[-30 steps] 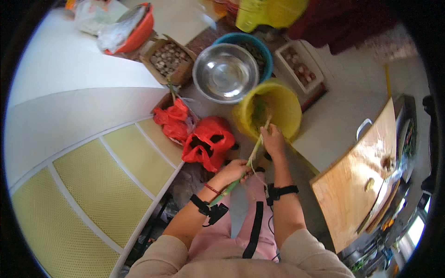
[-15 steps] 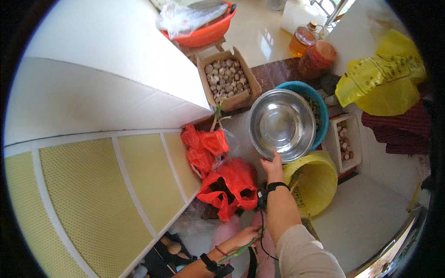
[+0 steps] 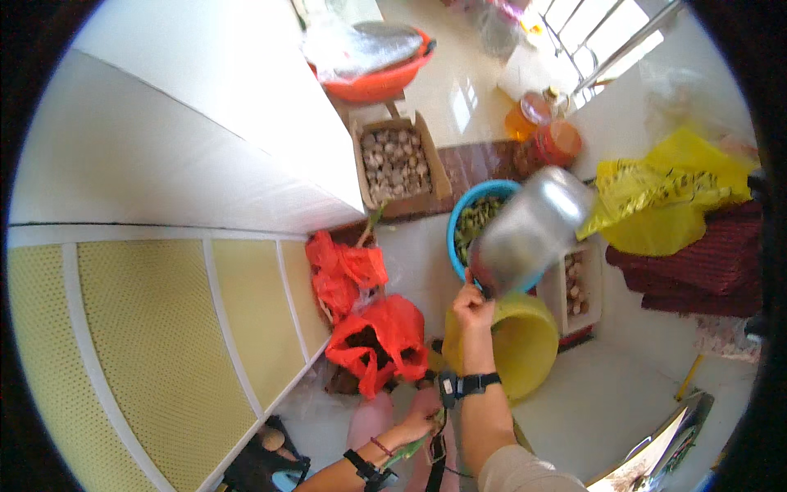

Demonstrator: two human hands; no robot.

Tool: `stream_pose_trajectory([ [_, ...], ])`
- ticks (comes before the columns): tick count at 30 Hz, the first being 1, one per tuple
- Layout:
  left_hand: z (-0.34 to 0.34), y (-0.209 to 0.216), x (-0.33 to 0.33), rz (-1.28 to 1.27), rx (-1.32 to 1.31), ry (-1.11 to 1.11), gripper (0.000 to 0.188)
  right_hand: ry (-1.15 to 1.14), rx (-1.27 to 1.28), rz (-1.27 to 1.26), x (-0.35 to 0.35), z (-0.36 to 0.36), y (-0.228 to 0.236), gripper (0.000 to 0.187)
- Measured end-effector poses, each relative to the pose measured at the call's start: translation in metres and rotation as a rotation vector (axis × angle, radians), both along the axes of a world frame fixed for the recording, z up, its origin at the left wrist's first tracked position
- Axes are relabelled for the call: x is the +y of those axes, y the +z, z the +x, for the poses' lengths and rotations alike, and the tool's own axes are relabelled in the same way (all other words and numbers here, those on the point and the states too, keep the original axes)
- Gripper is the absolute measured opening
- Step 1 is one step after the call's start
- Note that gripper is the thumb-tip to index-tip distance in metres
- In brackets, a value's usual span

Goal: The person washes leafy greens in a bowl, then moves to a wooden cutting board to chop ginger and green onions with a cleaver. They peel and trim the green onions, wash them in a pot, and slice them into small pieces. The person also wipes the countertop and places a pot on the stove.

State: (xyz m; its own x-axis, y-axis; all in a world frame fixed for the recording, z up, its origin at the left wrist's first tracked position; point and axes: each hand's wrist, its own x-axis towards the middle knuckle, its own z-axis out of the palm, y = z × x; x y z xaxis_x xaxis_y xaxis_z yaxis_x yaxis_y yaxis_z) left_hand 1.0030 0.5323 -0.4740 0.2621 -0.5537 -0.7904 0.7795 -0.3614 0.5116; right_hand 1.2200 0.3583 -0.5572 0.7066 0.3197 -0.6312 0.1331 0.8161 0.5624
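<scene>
My right hand point(image 3: 474, 308) grips the near rim of a shiny metal basin point(image 3: 537, 230), which is tilted up with its outside showing and is smeared by motion. Beneath and beside it stands a blue basin point(image 3: 452, 238) with chopped green pieces point(image 3: 478, 218) in it. A yellow bucket-like tub point(image 3: 533, 348) sits just right of my right wrist. Low in the view, near my knees, my left hand point(image 3: 418, 424) is closed round a long green stalk point(image 3: 407, 450); its far end is hidden by the hand.
Red plastic bags point(image 3: 381, 340) stand left of my hands, beside a cream cabinet point(image 3: 156, 328). Beyond are a cardboard box point(image 3: 438, 168) of roundish brown bulbs and a red basin point(image 3: 385, 82). At right lie a white tray point(image 3: 594, 287), a yellow bag point(image 3: 680, 197) and dark red cloth point(image 3: 689, 271).
My right hand has lifted and tipped the metal basin to the right, uncovering the green pieces in the blue basin. My left hand keeps the green stalk low near my knees.
</scene>
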Motion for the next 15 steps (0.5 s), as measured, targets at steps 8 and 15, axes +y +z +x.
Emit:
stream_pose_trajectory([
  [8,-0.017,-0.034,-0.002,-0.027,-0.155,-0.003,0.028,-0.104,-0.216,0.296,0.033,0.051,0.053,0.037],
  [15,-0.014,-0.032,0.002,-0.04,0.08,0.01,0.031,0.424,0.174,-1.042,0.014,0.141,0.059,0.023],
])
